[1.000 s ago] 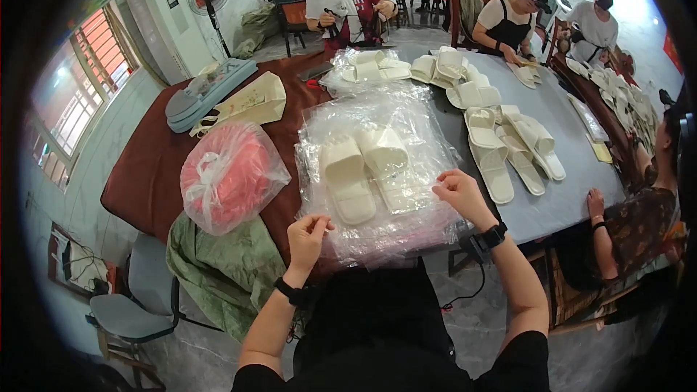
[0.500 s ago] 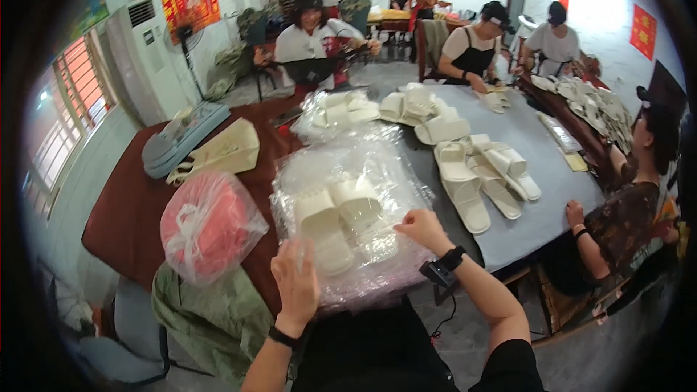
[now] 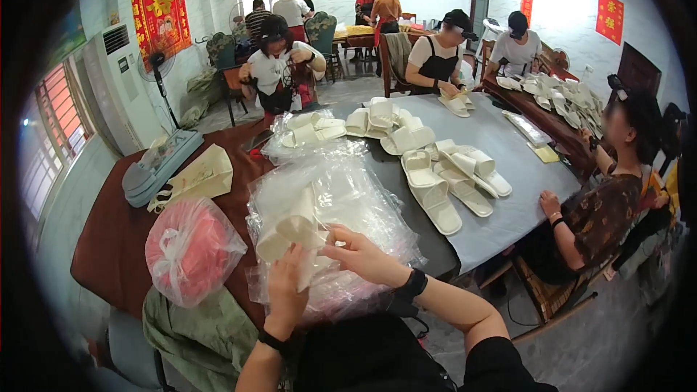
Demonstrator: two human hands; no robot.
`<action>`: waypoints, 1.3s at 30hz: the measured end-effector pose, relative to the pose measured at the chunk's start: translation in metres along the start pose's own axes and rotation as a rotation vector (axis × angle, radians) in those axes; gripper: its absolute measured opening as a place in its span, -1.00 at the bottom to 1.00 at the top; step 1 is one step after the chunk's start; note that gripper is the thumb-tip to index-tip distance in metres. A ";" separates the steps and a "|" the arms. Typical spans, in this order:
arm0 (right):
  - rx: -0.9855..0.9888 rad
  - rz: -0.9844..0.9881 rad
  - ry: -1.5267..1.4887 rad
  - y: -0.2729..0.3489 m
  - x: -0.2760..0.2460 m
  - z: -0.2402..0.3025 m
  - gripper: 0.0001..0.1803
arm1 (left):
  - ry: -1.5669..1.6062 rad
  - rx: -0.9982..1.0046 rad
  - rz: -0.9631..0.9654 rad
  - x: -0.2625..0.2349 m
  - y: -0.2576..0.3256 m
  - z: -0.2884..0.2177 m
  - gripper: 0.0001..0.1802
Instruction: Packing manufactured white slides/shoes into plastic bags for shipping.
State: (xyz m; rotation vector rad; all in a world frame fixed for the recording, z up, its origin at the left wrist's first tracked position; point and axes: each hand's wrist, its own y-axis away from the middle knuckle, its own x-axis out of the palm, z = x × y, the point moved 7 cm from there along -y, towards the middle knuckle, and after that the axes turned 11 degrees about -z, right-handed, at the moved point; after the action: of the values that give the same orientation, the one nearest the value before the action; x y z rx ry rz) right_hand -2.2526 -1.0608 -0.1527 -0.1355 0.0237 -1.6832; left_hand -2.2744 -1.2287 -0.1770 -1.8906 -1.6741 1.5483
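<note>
Both hands on a pair of cream foam slippers [image 3: 294, 226]
Left hand [image 3: 284, 284] clasps them from below; right hand [image 3: 361, 255] pinches the clear crinkled plastic bag [image 3: 327, 189] beside them

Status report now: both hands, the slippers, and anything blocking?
Left hand and right hand both grip a pair of white slippers, raised over the clear plastic bags. Pink bag sits left, apart. Nothing blocking.
</note>
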 end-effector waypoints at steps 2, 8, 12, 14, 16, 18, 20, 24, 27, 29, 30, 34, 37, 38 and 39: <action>0.046 0.075 -0.013 0.004 0.009 0.003 -0.84 | 0.051 0.003 -0.096 -0.012 -0.004 0.000 -0.33; -0.083 0.169 -0.332 0.030 0.023 0.025 -0.79 | 0.195 -0.210 -0.256 -0.073 0.022 0.023 -0.77; -0.319 0.326 -0.069 0.059 0.040 0.013 -0.66 | 0.538 -0.660 -0.596 -0.153 0.082 0.048 -0.67; -0.252 0.474 -0.028 0.072 0.059 -0.006 -0.69 | 0.718 -0.604 -0.632 -0.197 0.101 0.030 -0.51; -0.397 0.600 0.121 0.088 0.076 -0.016 -0.70 | 0.663 -0.452 -0.624 -0.241 0.109 0.001 -0.49; -0.392 0.686 0.192 0.100 0.094 -0.023 -0.66 | 0.562 -0.436 -0.563 -0.285 0.136 0.013 -0.49; -0.425 0.779 0.301 0.109 0.113 -0.033 -0.60 | 0.302 -0.402 -0.552 -0.321 0.152 -0.002 -0.46; -0.556 0.920 0.422 0.127 0.172 -0.062 -0.42 | 0.323 -0.621 -0.846 -0.388 0.186 -0.016 -0.49; -0.739 1.021 0.483 0.138 0.228 -0.094 -0.35 | 0.130 -0.678 -0.855 -0.407 0.216 -0.027 -0.63; -0.932 1.064 0.567 0.149 0.267 -0.115 -0.26 | 0.042 -0.769 -0.825 -0.405 0.229 -0.017 -0.71; -0.933 1.072 0.558 0.154 0.285 -0.124 -0.26 | 0.033 -0.773 -0.830 -0.403 0.234 -0.013 -0.71; -1.151 0.978 0.770 0.167 0.328 -0.180 -0.20 | 0.198 -1.045 -0.759 -0.358 0.250 0.024 -0.67; -0.781 1.371 1.190 0.191 0.330 -0.258 -0.63 | 0.280 -1.148 -0.706 -0.312 0.275 0.048 -0.67; -0.817 1.450 1.061 0.203 0.326 -0.264 -0.75 | 0.268 -1.170 -0.667 -0.295 0.285 0.053 -0.67; -0.817 1.504 1.012 0.215 0.329 -0.243 -0.87 | 0.184 -1.200 -0.589 -0.280 0.307 0.060 -0.66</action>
State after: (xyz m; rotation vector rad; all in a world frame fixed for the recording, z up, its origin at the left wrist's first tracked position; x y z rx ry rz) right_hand -2.1018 -1.4274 -0.3898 0.1347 1.2475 -0.0156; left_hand -2.0801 -1.5908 -0.2613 -1.4606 -2.9898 0.0507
